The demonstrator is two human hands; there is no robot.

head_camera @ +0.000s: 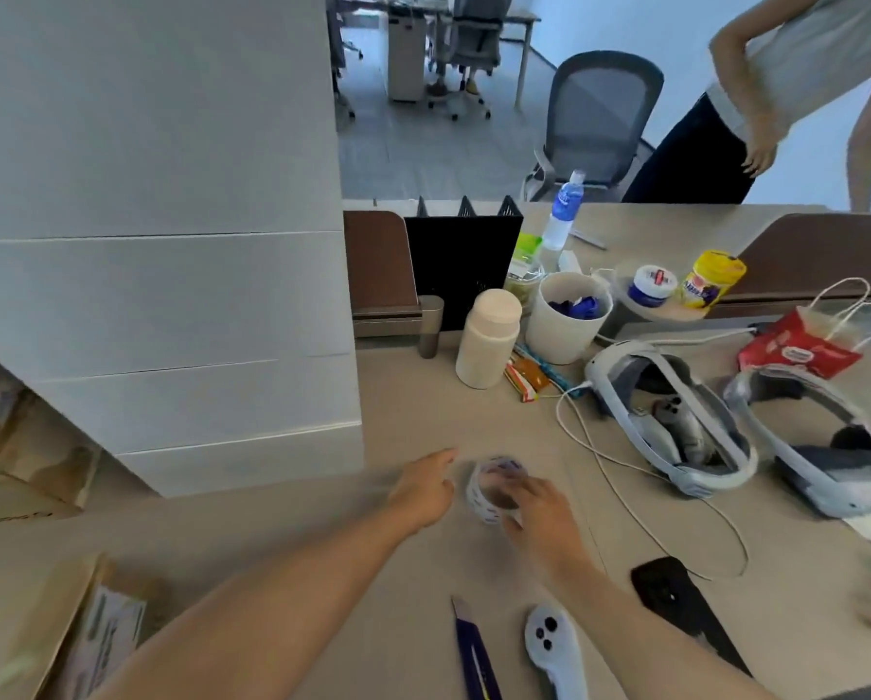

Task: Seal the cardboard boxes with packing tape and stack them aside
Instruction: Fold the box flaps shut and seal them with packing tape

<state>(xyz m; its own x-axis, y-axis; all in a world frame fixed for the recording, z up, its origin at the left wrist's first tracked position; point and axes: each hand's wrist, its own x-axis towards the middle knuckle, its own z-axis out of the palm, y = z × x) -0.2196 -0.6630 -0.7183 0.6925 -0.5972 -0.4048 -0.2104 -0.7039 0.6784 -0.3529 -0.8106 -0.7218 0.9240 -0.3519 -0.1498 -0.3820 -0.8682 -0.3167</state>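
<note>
Knife (476,659); right hand (542,510) holds tape (491,490), print blurred.

Beyond the tape roll (496,490), bare worktop (413,396) lies open up to a white bottle (489,341). Left of it a stack of white boxes (170,295) blocks passage. Right, a cable (625,477) and headsets (676,421) crowd in. Nearer lie a utility knife (473,654) and a controller (554,649).

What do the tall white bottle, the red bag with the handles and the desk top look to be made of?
Tall white bottle: probably plastic, matte and opaque, with a wide cap. Red bag: likely paper, creased, with thin white cord handles. Desk top: seemingly laminate, smooth matte beige, no grain visible.
</note>
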